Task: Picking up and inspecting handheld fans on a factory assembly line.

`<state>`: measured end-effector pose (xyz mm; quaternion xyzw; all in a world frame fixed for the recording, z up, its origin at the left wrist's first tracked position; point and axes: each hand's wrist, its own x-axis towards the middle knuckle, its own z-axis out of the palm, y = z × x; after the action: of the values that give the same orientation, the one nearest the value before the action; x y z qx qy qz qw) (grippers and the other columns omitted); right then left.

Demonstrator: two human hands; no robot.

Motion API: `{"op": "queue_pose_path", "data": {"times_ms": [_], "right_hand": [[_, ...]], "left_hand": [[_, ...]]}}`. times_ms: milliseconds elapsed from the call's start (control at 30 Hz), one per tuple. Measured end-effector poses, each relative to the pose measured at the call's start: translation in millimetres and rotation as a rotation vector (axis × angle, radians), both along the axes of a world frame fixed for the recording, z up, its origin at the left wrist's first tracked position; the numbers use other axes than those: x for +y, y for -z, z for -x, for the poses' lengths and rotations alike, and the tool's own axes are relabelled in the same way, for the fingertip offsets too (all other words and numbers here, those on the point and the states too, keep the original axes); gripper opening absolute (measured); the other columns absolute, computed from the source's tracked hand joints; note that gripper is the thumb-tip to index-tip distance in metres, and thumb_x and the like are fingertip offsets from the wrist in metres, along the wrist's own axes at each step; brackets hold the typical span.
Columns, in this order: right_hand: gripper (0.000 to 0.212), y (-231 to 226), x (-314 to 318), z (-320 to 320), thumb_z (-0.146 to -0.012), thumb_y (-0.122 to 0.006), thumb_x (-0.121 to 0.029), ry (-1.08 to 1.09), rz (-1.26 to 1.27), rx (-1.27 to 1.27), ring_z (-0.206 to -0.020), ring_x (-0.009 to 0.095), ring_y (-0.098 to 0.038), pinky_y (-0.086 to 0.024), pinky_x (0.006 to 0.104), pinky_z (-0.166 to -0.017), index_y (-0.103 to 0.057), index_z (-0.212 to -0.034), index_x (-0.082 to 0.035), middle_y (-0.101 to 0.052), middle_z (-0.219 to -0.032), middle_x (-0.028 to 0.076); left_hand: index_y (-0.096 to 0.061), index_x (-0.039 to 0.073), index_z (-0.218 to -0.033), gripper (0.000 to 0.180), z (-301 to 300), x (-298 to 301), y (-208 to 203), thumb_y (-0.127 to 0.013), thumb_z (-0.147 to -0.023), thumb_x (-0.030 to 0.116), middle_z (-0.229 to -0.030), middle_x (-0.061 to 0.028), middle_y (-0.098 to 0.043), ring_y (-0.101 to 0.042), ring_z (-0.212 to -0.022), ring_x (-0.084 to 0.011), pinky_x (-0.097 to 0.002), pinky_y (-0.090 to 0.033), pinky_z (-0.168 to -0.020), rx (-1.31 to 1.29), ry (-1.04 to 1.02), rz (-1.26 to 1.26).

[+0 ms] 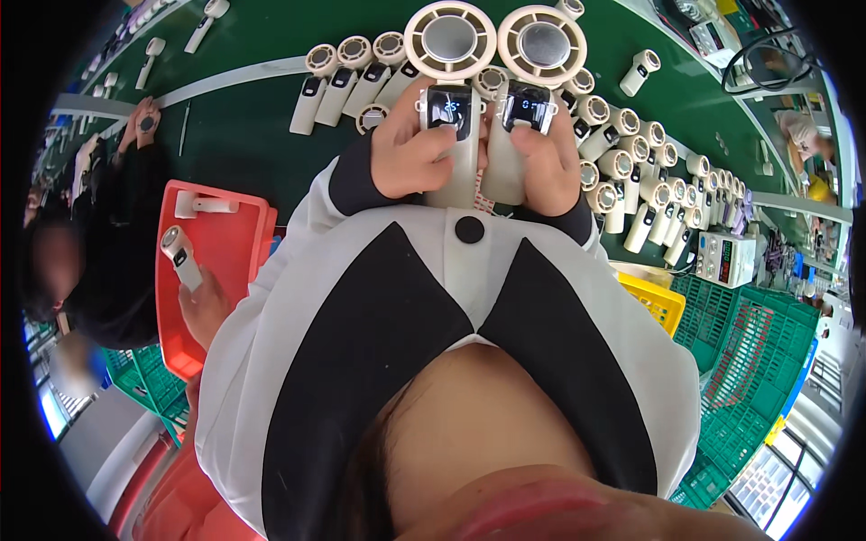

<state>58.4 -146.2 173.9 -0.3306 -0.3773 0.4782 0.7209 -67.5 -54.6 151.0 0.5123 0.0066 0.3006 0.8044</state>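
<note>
Seen from the head camera, the person's left hand (417, 153) is wrapped tight around the handle of a cream plastic handheld fan with a round head and lit dark display (450, 86), thumb pressed below the screen. The right hand (541, 162) grips a second matching cream fan (532, 81) the same way, the two held upright and touching side by side above the green counter (244, 135). Rows of small cream fans (631, 171) lie beyond. A red plastic tray (225, 243) sits at left.
</note>
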Motion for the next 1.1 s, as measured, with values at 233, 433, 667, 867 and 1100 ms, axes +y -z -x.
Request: {"op": "queue_pose_path", "data": {"times_ms": [233, 433, 667, 867, 1100], "right_hand": [[0.027, -2.0, 2.5, 0.7, -0.072, -0.036, 0.001, -0.005, 0.034, -0.028, -0.061, 0.018, -0.049, -0.042, 0.0257, -0.059, -0.042, -0.098, 0.001, -0.051, -0.079, 0.013], [0.026, 2.6, 5.6, 4.5, -0.073, -0.038, 0.000, -0.001, -0.033, -0.028, -0.062, 0.018, -0.049, -0.042, 0.0264, -0.060, -0.041, -0.099, 0.002, -0.051, -0.080, 0.013], [0.027, 6.2, 3.8, 6.8, -0.075, -0.038, 0.000, 0.061, 0.012, 0.011, -0.063, 0.017, -0.049, -0.042, 0.0259, -0.061, -0.040, -0.101, 0.003, -0.051, -0.080, 0.013], [0.028, 10.2, 4.0, 2.7, -0.075, -0.038, 0.000, 0.033, -0.022, -0.023, -0.063, 0.017, -0.049, -0.042, 0.0254, -0.060, -0.039, -0.103, 0.003, -0.051, -0.081, 0.013], [0.029, 17.1, 2.4, 2.5, -0.074, -0.037, 0.001, 0.047, 0.003, 0.028, -0.062, 0.017, -0.048, -0.042, 0.0253, -0.060, -0.039, -0.103, 0.003, -0.051, -0.081, 0.013]], "left_hand": [[-0.027, -0.002, -0.119, 0.057, 7.0, 6.8, 7.8, -0.032, -0.063, -0.009, -0.090, -0.0151, -0.053, -0.056, -0.067, -0.0214, -0.0230, -0.043, -0.063, 0.185, -0.135, -0.274], [-0.027, -0.004, -0.119, 0.057, 9.3, 2.6, 2.2, -0.032, -0.063, -0.010, -0.091, -0.0153, -0.054, -0.056, -0.068, -0.0207, -0.0229, -0.043, -0.064, 0.125, -0.048, 0.028], [-0.026, -0.002, -0.120, 0.056, 11.7, 5.6, 3.7, -0.031, -0.065, -0.007, -0.095, -0.0174, -0.052, -0.054, -0.073, -0.0236, -0.0289, -0.043, -0.068, 0.145, -0.042, -0.066], [-0.024, -0.004, -0.121, 0.057, 9.2, 3.2, 7.0, -0.031, -0.064, -0.010, -0.092, -0.0168, -0.053, -0.055, -0.071, -0.0221, -0.0252, -0.043, -0.065, 0.168, -0.089, -0.119], [-0.024, -0.005, -0.121, 0.057, 3.2, -1.1, 5.3, -0.032, -0.064, -0.011, -0.089, -0.0164, -0.054, -0.056, -0.068, -0.0214, -0.0233, -0.043, -0.063, 0.115, -0.059, 0.085]]}}
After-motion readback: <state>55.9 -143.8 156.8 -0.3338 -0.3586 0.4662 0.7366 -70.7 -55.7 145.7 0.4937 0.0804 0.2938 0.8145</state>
